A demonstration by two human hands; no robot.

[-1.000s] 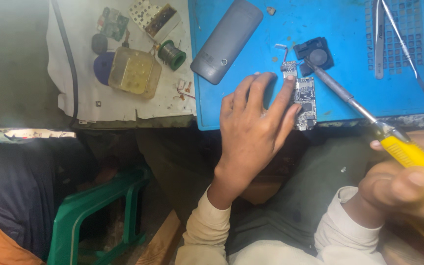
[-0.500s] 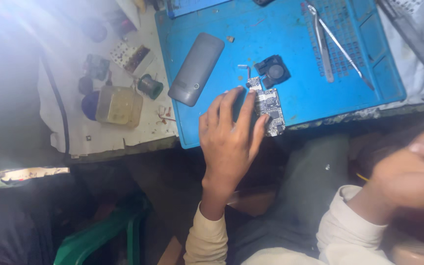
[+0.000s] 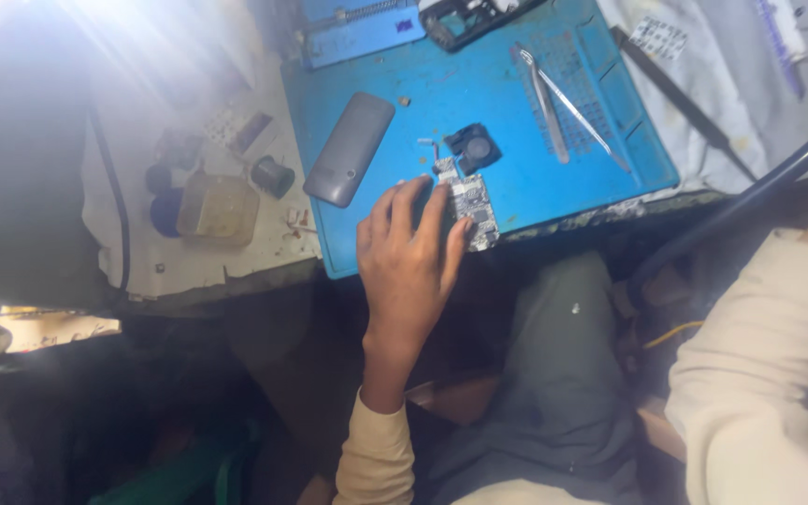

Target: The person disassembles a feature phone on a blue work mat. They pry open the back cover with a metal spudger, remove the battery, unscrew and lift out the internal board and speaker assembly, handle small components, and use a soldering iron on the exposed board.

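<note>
Grey-green populated phone circuit board (image 3: 470, 203), long axis running away from the body, lies on the blue silicone work mat (image 3: 554, 178) directly under the spread fingertips of the left hand (image 3: 411, 262); right hand not visible.

Small bare circuit board (image 3: 471, 208) lying flat at the blue mat's (image 3: 535, 178) near edge.
</note>
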